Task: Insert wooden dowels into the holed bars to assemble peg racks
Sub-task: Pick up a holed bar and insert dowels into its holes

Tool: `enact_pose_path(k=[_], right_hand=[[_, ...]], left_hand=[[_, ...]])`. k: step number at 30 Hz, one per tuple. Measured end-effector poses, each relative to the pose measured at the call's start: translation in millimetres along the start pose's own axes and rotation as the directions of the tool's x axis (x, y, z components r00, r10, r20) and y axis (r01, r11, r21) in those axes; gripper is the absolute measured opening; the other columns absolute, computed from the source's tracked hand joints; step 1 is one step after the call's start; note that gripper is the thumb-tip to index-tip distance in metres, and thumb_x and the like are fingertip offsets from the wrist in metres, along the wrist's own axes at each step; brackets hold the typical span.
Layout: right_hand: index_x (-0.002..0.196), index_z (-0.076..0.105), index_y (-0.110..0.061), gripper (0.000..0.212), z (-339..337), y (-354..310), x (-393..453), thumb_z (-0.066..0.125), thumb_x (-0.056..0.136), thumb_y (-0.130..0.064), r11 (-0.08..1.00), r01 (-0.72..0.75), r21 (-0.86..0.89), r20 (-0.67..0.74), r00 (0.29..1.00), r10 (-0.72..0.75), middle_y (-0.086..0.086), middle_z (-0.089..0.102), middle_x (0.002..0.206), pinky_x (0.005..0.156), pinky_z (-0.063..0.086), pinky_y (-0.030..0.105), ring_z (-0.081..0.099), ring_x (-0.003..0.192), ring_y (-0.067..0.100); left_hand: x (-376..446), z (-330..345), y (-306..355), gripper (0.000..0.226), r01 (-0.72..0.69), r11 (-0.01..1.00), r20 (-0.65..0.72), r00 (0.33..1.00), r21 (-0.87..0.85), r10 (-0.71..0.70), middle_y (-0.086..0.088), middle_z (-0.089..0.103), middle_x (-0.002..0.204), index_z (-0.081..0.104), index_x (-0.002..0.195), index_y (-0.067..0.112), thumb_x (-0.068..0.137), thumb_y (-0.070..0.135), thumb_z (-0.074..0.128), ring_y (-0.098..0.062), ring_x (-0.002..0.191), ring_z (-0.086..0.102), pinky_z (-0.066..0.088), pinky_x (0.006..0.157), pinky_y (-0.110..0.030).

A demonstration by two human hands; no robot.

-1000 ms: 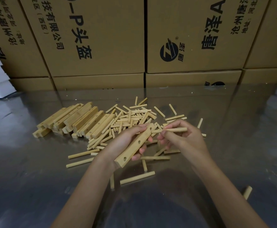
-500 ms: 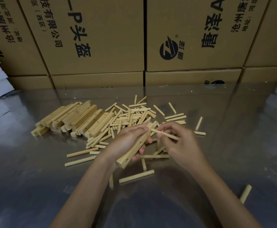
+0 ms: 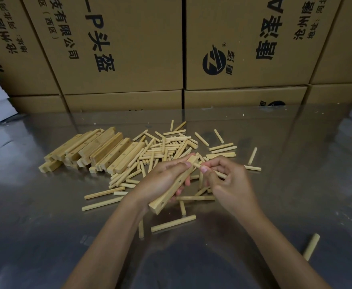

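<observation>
left hand point(image 3: 166, 180) clamped around pale wooden holed bar point(image 3: 172, 187), raised over shiny metal surface point(image 3: 45, 226) | right hand point(image 3: 227, 184) pinching short wooden dowel point(image 3: 220, 174), its tip against bar's far end | loose dowel pile point(image 3: 171, 147) just behind hands

On the tabletop point(image 3: 45, 236), a stack of holed bars point(image 3: 95, 151) lies to the left, with a heap of loose dowels point(image 3: 171, 147) just to its right. In front of the heap, the left hand point(image 3: 160, 180) holds one bar point(image 3: 174, 185), and the right hand point(image 3: 225, 184) beside it holds a dowel point(image 3: 220, 174) against the bar's far end. Cardboard boxes point(image 3: 129, 49) stand behind the tabletop.
</observation>
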State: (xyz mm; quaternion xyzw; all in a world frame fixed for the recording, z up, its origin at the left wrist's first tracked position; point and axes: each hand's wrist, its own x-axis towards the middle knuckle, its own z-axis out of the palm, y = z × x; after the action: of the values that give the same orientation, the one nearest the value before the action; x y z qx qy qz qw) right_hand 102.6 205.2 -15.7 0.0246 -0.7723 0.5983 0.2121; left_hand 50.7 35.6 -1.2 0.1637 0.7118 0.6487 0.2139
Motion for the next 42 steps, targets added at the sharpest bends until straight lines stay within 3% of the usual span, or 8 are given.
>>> enact_pose_path(k=[6,10,14,19,22,27,32,42], right_hand=[[0.109,0.062,-0.021,0.033,0,-4,3,0.078,0.082,-0.012,0.931,-0.242,0.274,0.125,0.969,0.215,0.001,0.076,0.087,0.060,0.053,0.023,0.069,0.070,0.011],[0.094,0.069,-0.024,0.020,-3,4,2,0.077,0.080,-0.013,0.972,-0.048,-0.229,0.228,0.968,0.101,-0.011,0.065,0.089,0.081,0.046,0.017,0.057,0.089,0.008],[0.092,0.073,-0.028,0.011,-1,13,-4,0.075,0.081,-0.029,0.757,0.259,-0.599,0.418,0.908,0.020,-0.014,0.052,0.099,0.093,0.037,0.024,0.039,0.106,0.007],[0.086,0.073,-0.025,0.004,0,5,-3,0.075,0.083,-0.022,0.850,0.264,-0.455,0.252,0.954,-0.162,-0.014,0.052,0.082,0.076,0.035,0.020,0.044,0.089,0.006],[0.086,0.067,-0.021,0.009,6,-6,-6,0.074,0.085,-0.015,0.976,0.163,-0.146,0.155,0.978,-0.141,-0.008,0.051,0.066,0.060,0.035,0.019,0.045,0.064,0.006],[0.087,0.057,-0.013,0.015,11,-16,-9,0.068,0.089,-0.004,0.977,0.056,0.208,0.111,0.991,-0.080,0.003,0.070,0.076,0.068,0.052,0.052,0.065,0.075,0.039],[0.098,0.071,-0.016,0.020,13,-11,-9,0.064,0.090,0.001,0.990,0.138,0.030,0.181,0.973,-0.141,-0.015,0.073,0.089,0.073,0.048,0.014,0.067,0.084,0.004],[0.097,0.069,-0.022,0.019,17,-4,-10,0.068,0.087,-0.005,0.948,0.292,-0.124,0.206,0.942,-0.264,-0.013,0.067,0.094,0.063,0.041,0.013,0.059,0.076,0.011]], left_hand=[[2,-13,-2,0.025,-0.003,0.997,-0.122,0.993,-0.074,-0.006,0.000,0.070,0.078,0.069,0.118,0.047,0.096,0.038,0.060,-0.008,0.052,0.054,0.043,0.042,-0.022],[4,-26,-2,0.025,-0.012,0.980,-0.264,0.964,-0.200,-0.042,-0.002,0.069,0.078,0.065,0.123,0.033,0.099,0.031,0.056,-0.011,0.050,0.052,0.040,0.039,-0.023],[4,-35,-1,0.024,0.008,0.967,-0.312,0.946,-0.255,-0.090,-0.003,0.069,0.077,0.064,0.121,0.023,0.100,0.030,0.055,-0.013,0.049,0.052,0.039,0.036,-0.022],[7,-31,-2,0.024,0.039,0.953,-0.292,0.947,-0.300,-0.131,-0.003,0.067,0.077,0.062,0.122,0.023,0.101,0.029,0.053,-0.012,0.048,0.052,0.039,0.035,-0.021],[8,-23,-2,0.022,0.025,0.932,-0.274,0.953,-0.363,-0.132,-0.002,0.066,0.072,0.060,0.121,0.019,0.103,0.026,0.049,-0.011,0.048,0.052,0.037,0.033,-0.021],[7,-13,-2,0.026,0.065,0.911,-0.213,0.963,-0.407,-0.164,-0.003,0.065,0.070,0.061,0.121,0.012,0.102,0.026,0.052,-0.011,0.050,0.054,0.039,0.034,-0.019],[7,-9,2,0.028,0.066,0.907,-0.172,0.974,-0.416,-0.150,-0.006,0.067,0.074,0.058,0.122,0.007,0.102,0.026,0.052,-0.012,0.050,0.055,0.037,0.033,-0.019],[9,-6,-4,0.036,0.013,0.948,-0.257,0.961,-0.318,-0.100,-0.004,0.067,0.072,0.057,0.136,0.015,0.101,0.023,0.053,-0.014,0.052,0.053,0.035,0.035,-0.021]])
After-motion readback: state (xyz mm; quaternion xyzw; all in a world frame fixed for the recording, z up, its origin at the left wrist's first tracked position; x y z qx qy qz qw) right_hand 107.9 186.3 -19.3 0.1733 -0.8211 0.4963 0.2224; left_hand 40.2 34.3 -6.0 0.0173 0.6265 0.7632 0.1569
